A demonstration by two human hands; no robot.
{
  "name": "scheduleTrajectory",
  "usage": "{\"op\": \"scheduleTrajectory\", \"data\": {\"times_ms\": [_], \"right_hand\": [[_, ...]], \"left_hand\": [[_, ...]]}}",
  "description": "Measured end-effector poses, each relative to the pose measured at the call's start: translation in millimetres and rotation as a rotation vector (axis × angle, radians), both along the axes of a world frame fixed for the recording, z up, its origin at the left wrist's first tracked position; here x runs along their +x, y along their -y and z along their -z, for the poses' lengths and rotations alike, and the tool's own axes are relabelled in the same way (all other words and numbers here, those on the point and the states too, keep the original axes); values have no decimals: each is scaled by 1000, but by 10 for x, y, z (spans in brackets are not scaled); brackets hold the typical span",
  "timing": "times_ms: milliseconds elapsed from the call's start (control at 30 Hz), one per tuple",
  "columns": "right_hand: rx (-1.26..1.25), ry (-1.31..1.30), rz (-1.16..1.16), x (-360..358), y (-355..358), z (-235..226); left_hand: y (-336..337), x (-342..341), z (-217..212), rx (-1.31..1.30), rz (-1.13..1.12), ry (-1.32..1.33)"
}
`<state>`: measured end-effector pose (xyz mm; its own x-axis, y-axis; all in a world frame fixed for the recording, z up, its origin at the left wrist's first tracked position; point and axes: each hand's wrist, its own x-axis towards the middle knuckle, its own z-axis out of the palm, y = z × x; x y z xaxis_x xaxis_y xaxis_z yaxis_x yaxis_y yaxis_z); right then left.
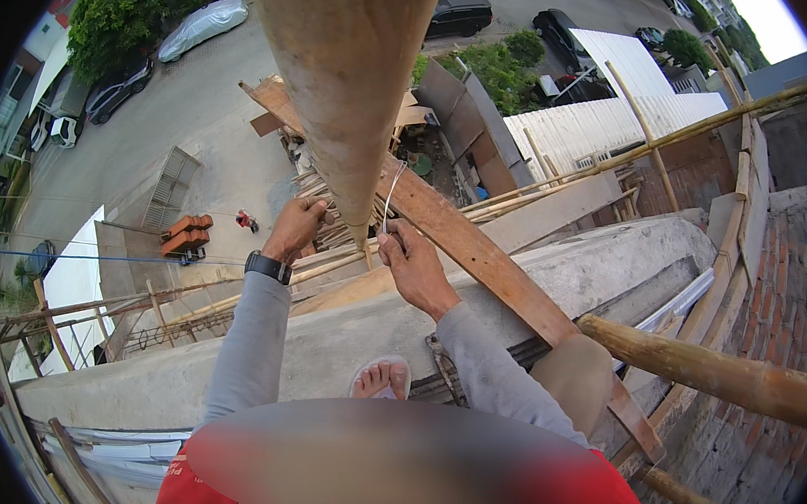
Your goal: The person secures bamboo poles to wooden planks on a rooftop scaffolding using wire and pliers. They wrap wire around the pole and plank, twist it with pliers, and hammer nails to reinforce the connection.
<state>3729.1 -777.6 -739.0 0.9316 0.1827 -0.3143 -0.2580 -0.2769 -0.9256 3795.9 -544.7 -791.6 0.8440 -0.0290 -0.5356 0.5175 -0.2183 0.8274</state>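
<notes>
A thick bamboo pole (341,83) rises in front of me, with my hands on either side of it. My right hand (413,270) pinches a thin white wire (390,195) that curves up over a brown wooden plank (480,249). The plank slants from behind the pole down to the right. Left of the pole, my left hand (295,231) has its thumb and fingers pressed together. What it holds, if anything, is too small to make out. The pole hides part of the plank between my hands.
I am high up, with one sandaled foot (383,377) on a concrete ledge (162,375). Another bamboo pole (710,370) juts in from the right, near a brick wall (791,315). Far below are a person (247,221), a cart with orange stacks (186,236) and parked cars.
</notes>
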Motion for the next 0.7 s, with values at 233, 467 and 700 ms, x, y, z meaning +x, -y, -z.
{"op": "scheduleTrajectory", "data": {"times_ms": [233, 467, 700], "right_hand": [[71, -2, 289, -70, -650, 617], [6, 36, 285, -25, -556, 594], [38, 117, 255, -9, -478, 380]], "left_hand": [[18, -287, -383, -162, 27, -134], [-141, -320, -223, -483, -2, -273], [-162, -276, -250, -552, -5, -327]]}}
